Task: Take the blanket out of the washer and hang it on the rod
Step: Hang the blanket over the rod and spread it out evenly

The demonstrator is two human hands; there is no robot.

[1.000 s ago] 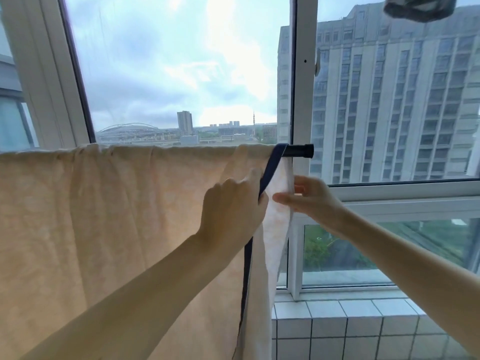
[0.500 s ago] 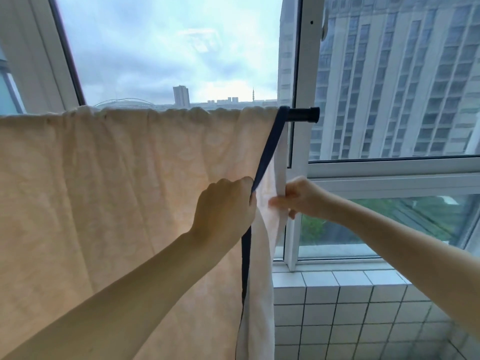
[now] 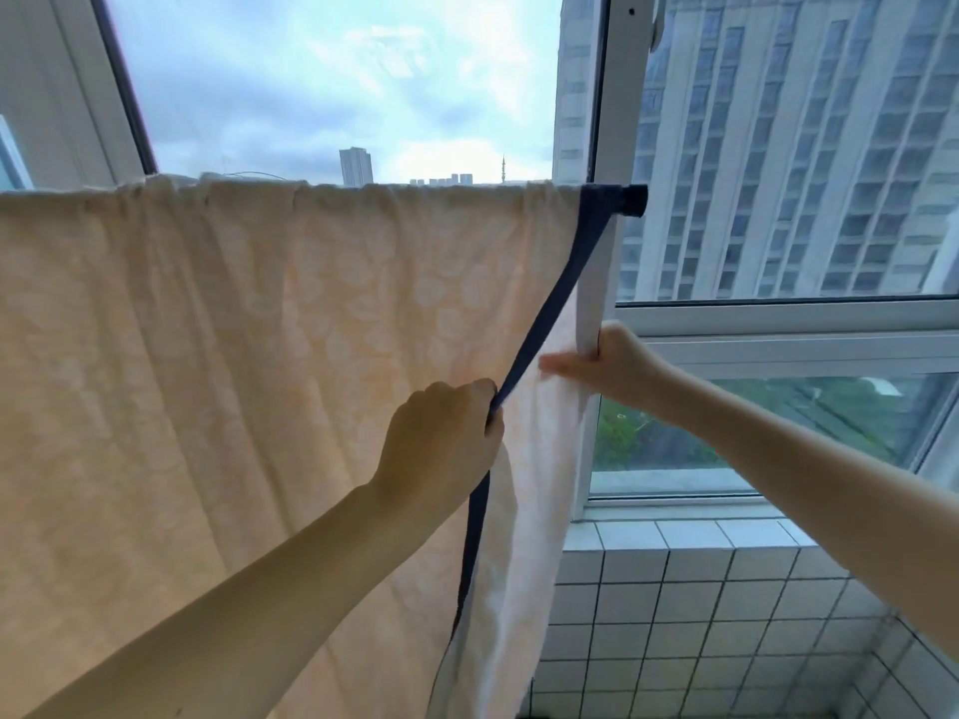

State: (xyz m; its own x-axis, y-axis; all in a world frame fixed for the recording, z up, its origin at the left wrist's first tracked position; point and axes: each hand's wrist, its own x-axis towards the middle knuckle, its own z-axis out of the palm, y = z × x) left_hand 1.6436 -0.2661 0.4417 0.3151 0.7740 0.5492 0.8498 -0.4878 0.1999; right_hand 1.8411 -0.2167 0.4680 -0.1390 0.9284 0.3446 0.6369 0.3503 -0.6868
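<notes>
Gripping blanket (image 3: 249, 329) edges, left hand (image 3: 441, 438), right hand (image 3: 607, 371)

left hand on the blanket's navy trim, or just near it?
Touching. The head view shows the left hand gripping the navy trim: the band runs into its curled fingers and comes out below.

I see the blanket (image 3: 259, 381) draped over the rod (image 3: 634, 200), spreading left of my left hand (image 3: 441, 448), which grips its front edge. My right hand (image 3: 612, 365) pinches the back layer just up-right of that grip. The rod's end is above both grips, the window (image 3: 778, 324) behind them, and the tiles (image 3: 700, 614) below and to the right.
</notes>
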